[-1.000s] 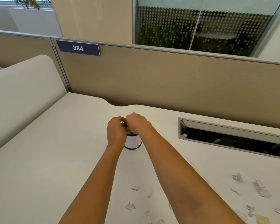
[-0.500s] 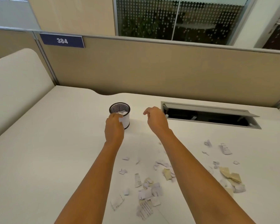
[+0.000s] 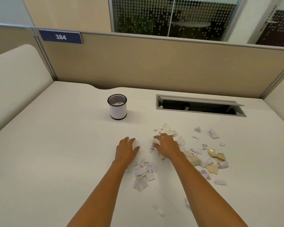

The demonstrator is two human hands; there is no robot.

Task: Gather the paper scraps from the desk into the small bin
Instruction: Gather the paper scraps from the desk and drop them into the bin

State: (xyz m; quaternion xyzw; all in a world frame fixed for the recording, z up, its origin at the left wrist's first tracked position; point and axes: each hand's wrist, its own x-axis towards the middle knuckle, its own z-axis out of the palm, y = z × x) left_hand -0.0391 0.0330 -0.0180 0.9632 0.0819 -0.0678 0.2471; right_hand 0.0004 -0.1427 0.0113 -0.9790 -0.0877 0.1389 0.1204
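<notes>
A small white bin (image 3: 118, 110) with a dark mesh rim stands upright on the white desk (image 3: 56, 153), with paper showing inside it. Several torn white and tan paper scraps (image 3: 144, 173) lie spread over the desk's middle and right. My left hand (image 3: 125, 150) hovers palm down, fingers apart, just left of the scraps and well in front of the bin. My right hand (image 3: 166, 145) is spread over the scraps, its fingers touching a few. Neither hand holds anything that I can see.
A rectangular cable opening (image 3: 198, 106) with a raised flap is set in the desk behind the scraps. A beige partition (image 3: 154, 63) with a "384" sign (image 3: 61, 37) closes the far side. Low side dividers (image 3: 15, 89) flank the desk.
Both hands have left the bin's rim and come back toward me, down onto the desk by the scraps. The view has tilted down, showing more of the scrap pile.
</notes>
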